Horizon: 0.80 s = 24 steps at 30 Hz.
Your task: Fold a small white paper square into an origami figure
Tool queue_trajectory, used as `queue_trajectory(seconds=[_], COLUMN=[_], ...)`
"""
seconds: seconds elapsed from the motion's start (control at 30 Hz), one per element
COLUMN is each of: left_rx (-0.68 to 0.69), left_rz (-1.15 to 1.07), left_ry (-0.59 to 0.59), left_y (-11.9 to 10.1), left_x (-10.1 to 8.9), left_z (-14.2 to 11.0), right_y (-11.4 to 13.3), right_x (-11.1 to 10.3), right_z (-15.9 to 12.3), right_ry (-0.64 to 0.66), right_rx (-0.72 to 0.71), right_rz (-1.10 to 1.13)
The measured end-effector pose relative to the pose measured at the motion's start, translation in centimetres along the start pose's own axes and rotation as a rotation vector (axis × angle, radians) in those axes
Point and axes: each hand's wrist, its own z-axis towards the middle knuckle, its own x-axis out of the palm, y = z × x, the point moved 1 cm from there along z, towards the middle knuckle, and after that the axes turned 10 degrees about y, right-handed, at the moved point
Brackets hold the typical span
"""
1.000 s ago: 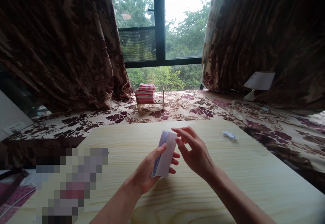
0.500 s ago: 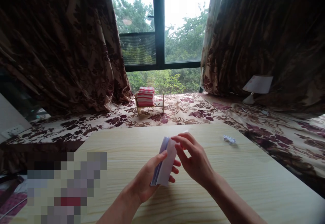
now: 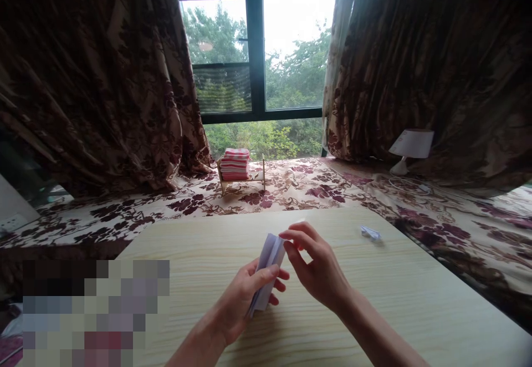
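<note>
A folded strip of pale white paper [image 3: 269,251] stands tilted above the wooden table [image 3: 199,261]. My left hand [image 3: 243,297] is closed around its lower part, the thumb pressed across the front and the other fingers behind. At the top right corner of the paper, my right hand [image 3: 319,261] has its thumb and index fingertip together at the edge. Lengthwise creases run along the strip. On the table's far right lies a small folded white paper piece [image 3: 369,233].
Beyond the table, a floral cloth covers the window ledge [image 3: 291,184]. On it are a small rack [image 3: 263,174] with folded red-and-white cloths [image 3: 235,164] and a white lamp [image 3: 411,144]. A blurred-out patch [image 3: 95,311] hides the lower left.
The left hand has turned the paper, so its front panel looks narrower. My right fingertips have closed in on its top corner. The whole view has shifted slightly.
</note>
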Motion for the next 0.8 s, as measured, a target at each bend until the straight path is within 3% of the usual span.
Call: queue_trajectory(seconds=[0.3,0.8], left_rx=[0.039,0.06], left_rz=[0.185,0.237], left_ry=[-0.048,-0.06], left_y=[0.02,0.42], left_x=[-0.3,-0.86], left_z=[0.26,0.61], right_y=[-0.22,-0.38], right_x=[-0.69,-0.75], right_z=[0.09,0.04], right_ry=[0.009,0.065], right_rx=[-0.029,-0.077], right_rz=[-0.057,-0.141])
